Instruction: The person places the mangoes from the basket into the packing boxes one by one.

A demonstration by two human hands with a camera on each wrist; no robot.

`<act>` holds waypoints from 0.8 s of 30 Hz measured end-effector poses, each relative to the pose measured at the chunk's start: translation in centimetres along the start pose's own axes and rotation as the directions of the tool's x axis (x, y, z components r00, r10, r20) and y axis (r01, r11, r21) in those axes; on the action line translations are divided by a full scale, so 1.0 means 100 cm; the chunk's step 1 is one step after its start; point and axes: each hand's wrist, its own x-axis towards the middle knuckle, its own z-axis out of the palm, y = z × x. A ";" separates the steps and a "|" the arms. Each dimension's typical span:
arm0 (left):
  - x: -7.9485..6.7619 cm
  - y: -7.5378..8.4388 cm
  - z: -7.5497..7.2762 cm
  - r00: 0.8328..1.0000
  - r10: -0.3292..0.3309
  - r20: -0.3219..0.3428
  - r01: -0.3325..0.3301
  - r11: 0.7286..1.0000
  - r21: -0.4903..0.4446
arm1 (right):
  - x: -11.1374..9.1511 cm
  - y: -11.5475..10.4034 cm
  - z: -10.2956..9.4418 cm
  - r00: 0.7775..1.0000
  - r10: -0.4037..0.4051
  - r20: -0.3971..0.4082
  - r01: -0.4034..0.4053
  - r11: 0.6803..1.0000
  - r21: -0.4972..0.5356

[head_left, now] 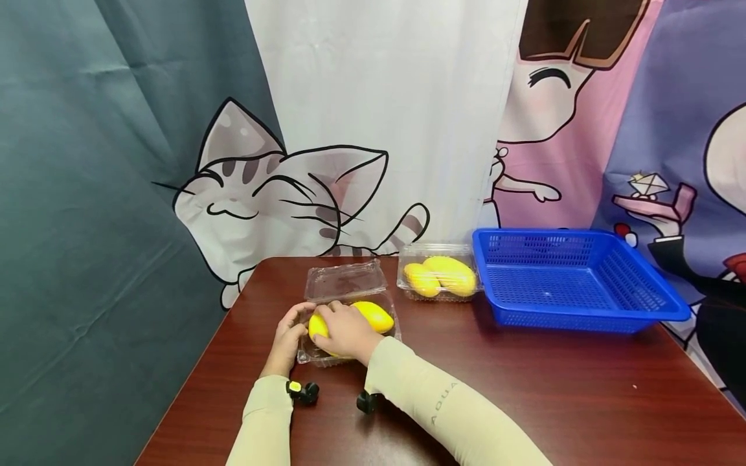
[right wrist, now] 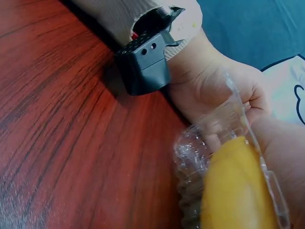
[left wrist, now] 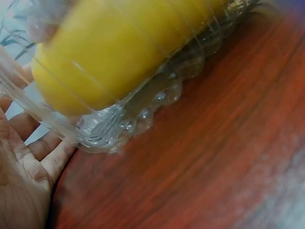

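An open clear plastic clamshell box (head_left: 345,364) stands on the table with two yellow mangoes in it. One mango (head_left: 374,316) lies at its right side. My right hand (head_left: 346,331) reaches over the box from the right, its fingers curled over the left mango (left wrist: 119,52) and hiding much of it. At the box's left end is my left hand (head_left: 285,340). In the left wrist view its fingers (left wrist: 43,145) lie fairly straight against the outside of the clear wall. The right wrist view shows both hands around the near mango (right wrist: 236,191).
Behind the box its clear lid (head_left: 345,281) is folded back. Farther right stands a closed clear box (head_left: 460,299) with yellow mangoes, beside a blue plastic basket (head_left: 583,320). All stand on a reddish-brown table (head_left: 524,388); a printed curtain (head_left: 384,97) hangs behind.
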 end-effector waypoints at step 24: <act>0.001 0.002 -0.006 1.000 -0.019 0.010 0.019 1.000 0.012 | -0.033 0.071 -0.016 0.914 0.327 -0.240 -0.210 0.888 0.410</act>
